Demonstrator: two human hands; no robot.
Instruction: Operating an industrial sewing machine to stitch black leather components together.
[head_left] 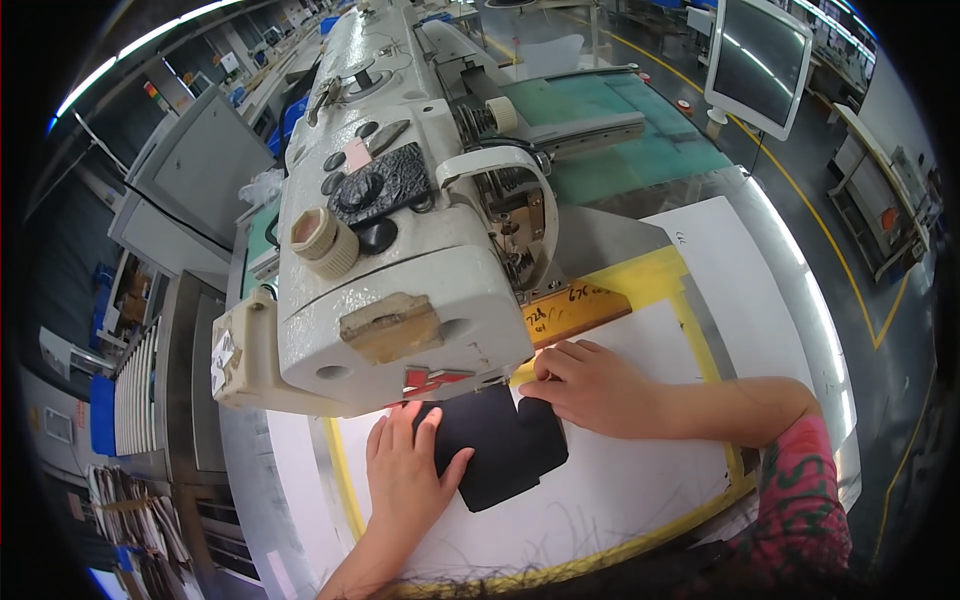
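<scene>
Panel [510, 455] between both grips [408, 468] [590, 388]

The left hand [412, 465] lies palm down at lower center, fingers [402, 422] spread toward the top of the frame, thumb angled out to the right; its bare forearm [366, 562] slants in from the lower edge. The right hand [590, 392], near center, points left with its fingers curled inward. Its bare forearm runs nearly level to a bent elbow [800, 408] and a pink, dark-lettered sleeve [797, 490].
</scene>
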